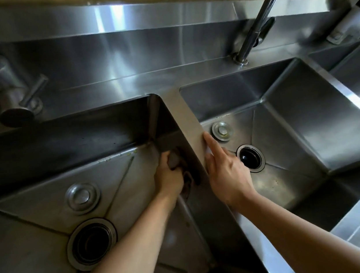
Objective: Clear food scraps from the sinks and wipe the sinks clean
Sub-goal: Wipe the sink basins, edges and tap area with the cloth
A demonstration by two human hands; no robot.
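The left hand (168, 175) gripped a dark, soft scrubbing pad (176, 160) against the right wall of the left stainless steel sink (36, 226), at its two o'clock corner. The pad looked light, pliable, probably slippery when wet; best held bunched. The right hand (225, 171) rested with fingers extended on the steel divider (183, 117).

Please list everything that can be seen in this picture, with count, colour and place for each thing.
sinks: two, steel, left and right of a divider
divider: one, steel, between the sinks
drain openings: two, dark, one per sink floor
round plugs: two, silver, behind each drain
food scraps: few, yellowish, left sink's back edge
faucets: two, steel, behind the sinks
cloth: one, dark, against the divider wall in the left sink
left hand: grips the cloth
right hand: fingers straight, on the divider
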